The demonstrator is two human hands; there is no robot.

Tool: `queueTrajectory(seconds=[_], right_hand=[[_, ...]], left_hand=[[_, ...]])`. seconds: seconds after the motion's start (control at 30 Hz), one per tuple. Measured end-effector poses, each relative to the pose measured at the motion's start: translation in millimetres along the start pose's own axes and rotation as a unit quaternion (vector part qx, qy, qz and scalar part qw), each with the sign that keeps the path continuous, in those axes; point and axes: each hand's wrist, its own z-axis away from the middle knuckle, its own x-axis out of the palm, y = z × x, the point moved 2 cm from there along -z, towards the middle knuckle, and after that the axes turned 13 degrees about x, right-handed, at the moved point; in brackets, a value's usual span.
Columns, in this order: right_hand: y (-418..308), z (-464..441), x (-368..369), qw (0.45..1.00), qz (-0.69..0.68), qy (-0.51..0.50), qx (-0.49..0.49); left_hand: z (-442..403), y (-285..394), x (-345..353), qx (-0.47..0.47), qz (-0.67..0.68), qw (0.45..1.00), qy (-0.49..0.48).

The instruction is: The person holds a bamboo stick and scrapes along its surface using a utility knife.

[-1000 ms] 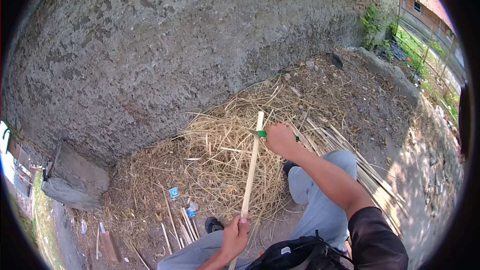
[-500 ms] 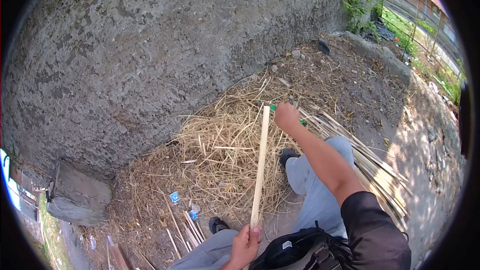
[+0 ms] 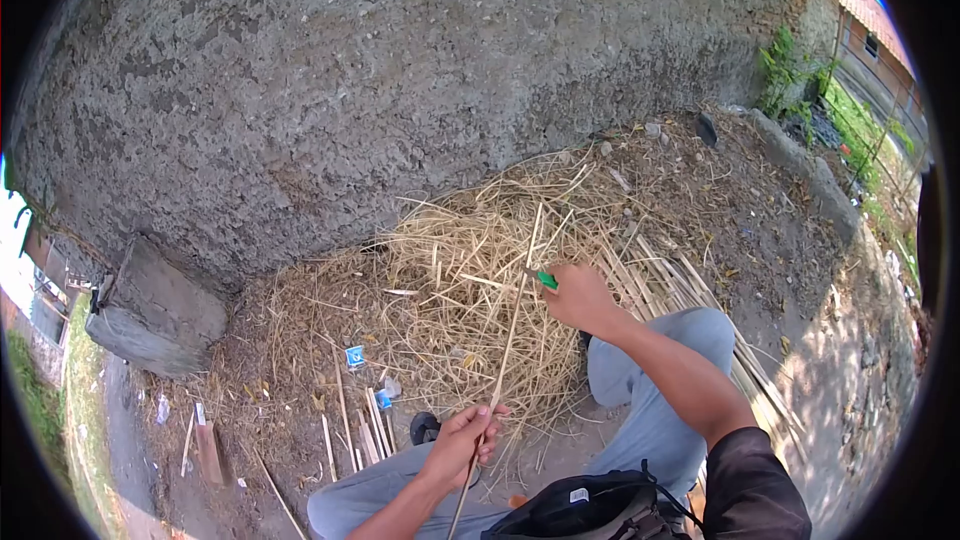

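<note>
The left hand (image 3: 465, 447) was at the near side, and its grip was closed around a thin wooden strip (image 3: 511, 338). This strip ran from the near edge, through the left hand, to the far side, leaning a little to the right, above a pile of shavings (image 3: 455, 290). The right hand (image 3: 580, 297) was farther away, at the right of the strip, with its grip clenched on a knife (image 3: 548, 281) with green handle. The knife's blade was at the strip, near its far end; whether they touched, I could not tell. More strips (image 3: 668, 285) lay on the ground at the right, and a blue wrapper (image 3: 355, 357) lay at the left. Behind the pile stood a rough wall (image 3: 400, 90).
</note>
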Motion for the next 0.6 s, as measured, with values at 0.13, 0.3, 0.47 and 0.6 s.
queueTrajectory(seconds=[0.13, 0.3, 0.47, 0.6], right_hand=[[-4, 12, 26, 0.999, -0.007, -0.039, -0.03], [-15, 43, 57, 0.991, 0.033, -0.098, -0.083], [-24, 59, 75, 0.99, 0.043, -0.094, -0.091], [-29, 57, 79, 0.984, 0.084, -0.125, -0.098]], left_hand=[[-9, 4, 1, -0.016, 0.018, 0.999, 0.038], [-24, 10, -4, 0.012, 0.025, 0.998, 0.048], [-34, 6, -8, 0.023, 0.041, 0.997, 0.062], [-34, 7, -4, 0.021, 0.046, 0.997, 0.055]])
